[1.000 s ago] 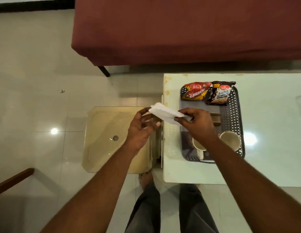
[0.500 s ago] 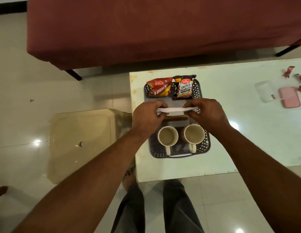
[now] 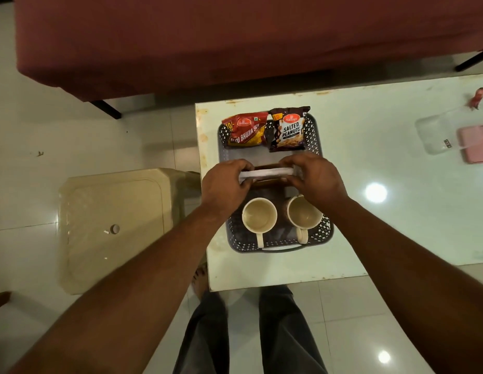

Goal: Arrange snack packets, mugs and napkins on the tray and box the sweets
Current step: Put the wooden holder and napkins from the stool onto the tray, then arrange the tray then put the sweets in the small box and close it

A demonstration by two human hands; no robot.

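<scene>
A grey perforated tray sits on the pale glass table. At its far end lie a red snack packet and a dark salted-peanuts packet. Two cream mugs stand at its near end, one on the left and one on the right. My left hand and my right hand each pinch one end of a folded white napkin, held level over the tray's middle above a brown holder.
A beige plastic stool stands left of the table. A maroon sofa fills the far side. At the table's right lie a clear lid, a pink box and a red sweet wrapper.
Both hands carried the napkin from over the stool's edge to the tray's middle. It went from loose and tilted to folded flat, stretched between the two hands.
</scene>
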